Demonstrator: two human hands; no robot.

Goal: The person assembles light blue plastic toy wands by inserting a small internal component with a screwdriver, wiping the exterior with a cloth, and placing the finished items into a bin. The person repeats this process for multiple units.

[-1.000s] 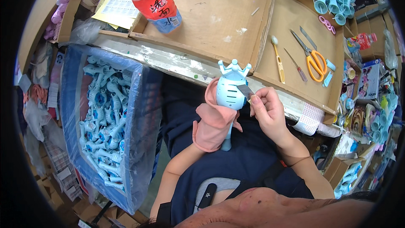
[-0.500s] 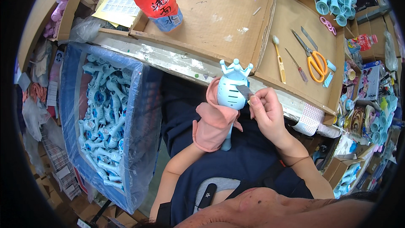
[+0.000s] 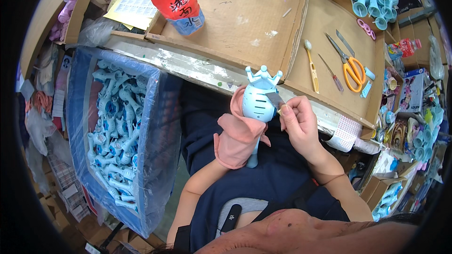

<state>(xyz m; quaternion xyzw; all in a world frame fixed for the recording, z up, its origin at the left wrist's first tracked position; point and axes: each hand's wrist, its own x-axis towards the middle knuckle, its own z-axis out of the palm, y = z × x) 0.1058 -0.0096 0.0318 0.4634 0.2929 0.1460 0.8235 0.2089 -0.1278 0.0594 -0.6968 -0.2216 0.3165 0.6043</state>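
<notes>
A pink cloth (image 3: 235, 142) covers my left hand, which holds a light-blue plastic toy wand (image 3: 256, 103) upright over my lap. The wand has a crown on top, a round head with dark slots and dots, and a thin handle coming out below the cloth. My left fingers are hidden by the cloth, which also wraps behind the wand's head. My right hand (image 3: 300, 120) is closed in a pinch on a small flat grey blade (image 3: 274, 98). The blade lies against or just in front of the right side of the wand's head; exact contact cannot be made out.
At my left stands a plastic-lined blue crate (image 3: 162, 113) full of blue toy parts. Cardboard trays (image 3: 235, 19) on the bench hold a red-labelled bottle (image 3: 175, 2), orange-handled scissors (image 3: 353, 73), a toothbrush (image 3: 311, 66) and a screwdriver (image 3: 331, 73). Blue cone-shaped parts (image 3: 372, 0) sit at the far right.
My right hand and the blade have shifted slightly to the right and up across the wand's head. The wand and the cloth-covered left hand stay almost in place.
</notes>
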